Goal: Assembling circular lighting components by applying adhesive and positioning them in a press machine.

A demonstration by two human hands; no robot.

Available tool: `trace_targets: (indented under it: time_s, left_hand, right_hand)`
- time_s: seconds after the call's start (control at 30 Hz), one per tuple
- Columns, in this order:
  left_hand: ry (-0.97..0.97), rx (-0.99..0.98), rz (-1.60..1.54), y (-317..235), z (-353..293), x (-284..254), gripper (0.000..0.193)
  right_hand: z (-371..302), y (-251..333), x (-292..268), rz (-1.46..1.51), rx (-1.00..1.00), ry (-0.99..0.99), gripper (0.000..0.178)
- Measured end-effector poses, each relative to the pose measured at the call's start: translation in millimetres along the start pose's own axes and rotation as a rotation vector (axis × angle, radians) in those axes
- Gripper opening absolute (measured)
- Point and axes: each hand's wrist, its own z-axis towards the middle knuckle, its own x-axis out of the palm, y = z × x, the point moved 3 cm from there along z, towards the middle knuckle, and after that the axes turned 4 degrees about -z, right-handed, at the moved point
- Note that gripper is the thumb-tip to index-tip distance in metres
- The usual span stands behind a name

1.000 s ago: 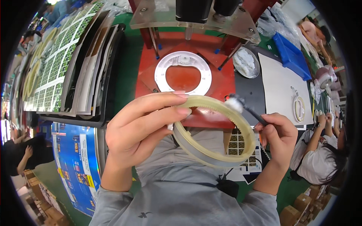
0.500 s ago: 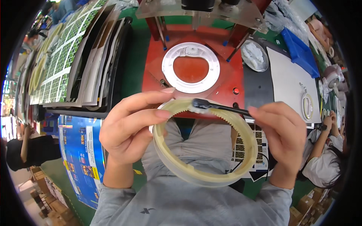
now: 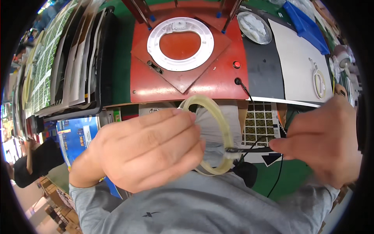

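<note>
Across the top of the head view, a red base is topped by a white ring. Near the frame's middle, a yellow ring is held tilted, its long axis running steeply from upper left to lower right. Its left side is gripped by the nearer left hand, fingers curled, thumb hidden; at its right rim is held a black brush, pinched in the closed, blurred right hand.

my left hand + right hand = 2; cream toothed ring, 1; black stick, just 1; big white ring, 1; red base, 1; red button, 1; metal dish, 1; blue bin, 1; stacked sheets, honestly I can't tell how many
</note>
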Motion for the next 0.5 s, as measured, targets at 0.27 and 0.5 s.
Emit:
trace_targets:
  time_s: [0.27,0.5]
  left_hand:
    - [0.016,-0.075,0.125,-2.0,-26.2,-18.0,0.022]
    - [-0.201,-0.626,-0.100,-1.9,-72.0,-14.6,0.028]
  right_hand:
    - [-6.7,-117.9,102.5,1.279,0.057,-0.314,0.026]
    - [5.8,-197.9,198.4,0.795,0.708,-1.237,0.031]
